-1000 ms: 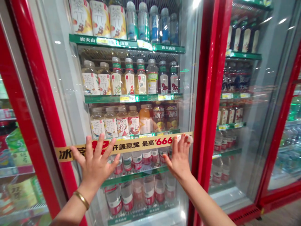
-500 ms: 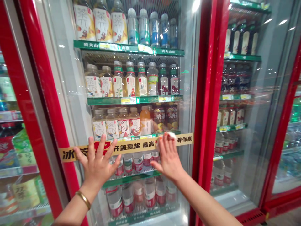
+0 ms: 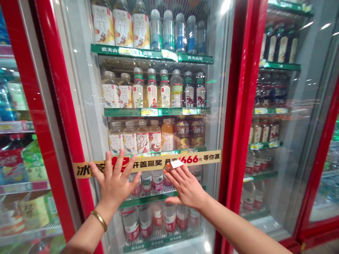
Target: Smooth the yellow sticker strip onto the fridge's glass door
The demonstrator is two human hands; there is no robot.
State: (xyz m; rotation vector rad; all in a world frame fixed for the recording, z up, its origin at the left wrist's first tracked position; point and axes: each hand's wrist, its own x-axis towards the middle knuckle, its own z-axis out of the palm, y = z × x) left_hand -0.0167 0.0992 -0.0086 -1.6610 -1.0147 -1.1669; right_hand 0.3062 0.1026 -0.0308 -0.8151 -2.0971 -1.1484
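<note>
My left hand (image 3: 114, 178) lies with fingers spread over the left part of a tan advertising strip (image 3: 148, 164) on the glass door (image 3: 216, 116) of a drinks fridge. A gold bangle (image 3: 99, 220) circles that wrist. Near the strip's middle, my right hand (image 3: 185, 185) holds a white tissue (image 3: 177, 164) under its outstretched fingers, flat against the strip. Only the tissue's edge shows past the fingertips; the hand covers the rest. Black and red lettering runs along the strip, partly hidden by both hands.
Behind the glass, bottled drinks (image 3: 150, 88) stand in rows on shelves with green edges (image 3: 159, 112). A red frame (image 3: 235, 116) borders the door on the right, with another glass-fronted fridge (image 3: 286, 169) beyond. Snack packs and drinks (image 3: 34, 158) fill shelves at the left.
My right hand has slid left along the strip with the tissue, and its fingers now tilt left, uncovering the red number. My left hand stays on the same part of the strip.
</note>
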